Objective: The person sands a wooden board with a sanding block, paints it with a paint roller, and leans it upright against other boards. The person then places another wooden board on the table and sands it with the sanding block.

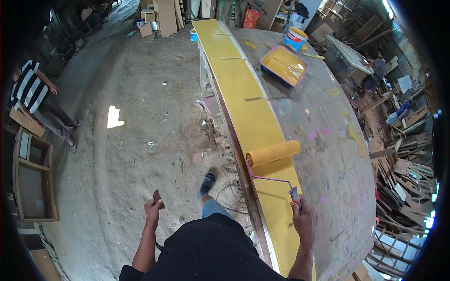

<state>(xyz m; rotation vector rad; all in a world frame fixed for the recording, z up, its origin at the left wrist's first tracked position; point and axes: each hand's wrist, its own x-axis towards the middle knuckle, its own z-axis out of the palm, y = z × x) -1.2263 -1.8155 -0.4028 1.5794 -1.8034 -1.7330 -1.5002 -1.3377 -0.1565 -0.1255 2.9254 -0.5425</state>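
My right hand [303, 215] is closed around the handle of a paint roller [274, 153]. Its yellow, paint-soaked sleeve lies across a long yellow-painted board [239, 93] on the table's left edge. Out over the floor at the left, my left hand [152, 209] pinches a small, flat, dark reddish-brown piece [159, 199], which may be sandpaper; I cannot tell for sure. Further up the table sits a paint tray [283, 65] with yellow paint in it. Behind the tray stands a paint bucket [295, 39] with yellow inside its rim.
The worktable [328, 164] is stained with paint. A person [35, 93] in a striped shirt stands at the left, near a wooden cabinet frame [35, 175]. Other people work at the far right beside scrap wood [403, 206]. Cardboard boxes [149, 21] stand at the back.
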